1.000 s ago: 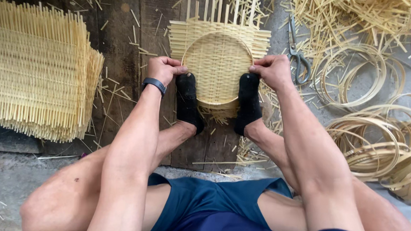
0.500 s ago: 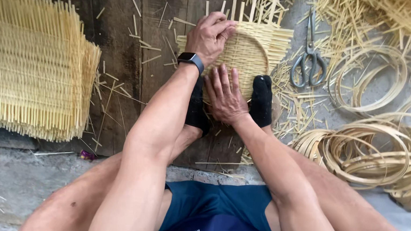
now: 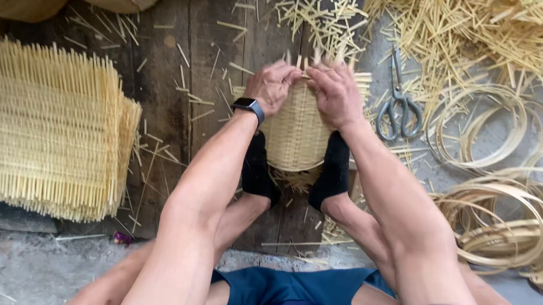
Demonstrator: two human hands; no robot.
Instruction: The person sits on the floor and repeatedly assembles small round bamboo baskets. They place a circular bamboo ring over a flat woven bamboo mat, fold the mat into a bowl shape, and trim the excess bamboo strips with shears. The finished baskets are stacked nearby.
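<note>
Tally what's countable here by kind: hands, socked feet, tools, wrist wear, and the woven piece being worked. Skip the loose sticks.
Hands: 2, left hand and right hand, both on the woven basket
Woven basket: 1
Black socks: 2, left sock, right sock
Scissors: 1
Wrist watch: 1
Total: 7

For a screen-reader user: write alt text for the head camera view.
Both hands, left hand and right hand, grip the far rim of a half-woven bamboo basket braced between two black-socked feet. Scissors and coiled strips lie right; woven mats left.
</note>
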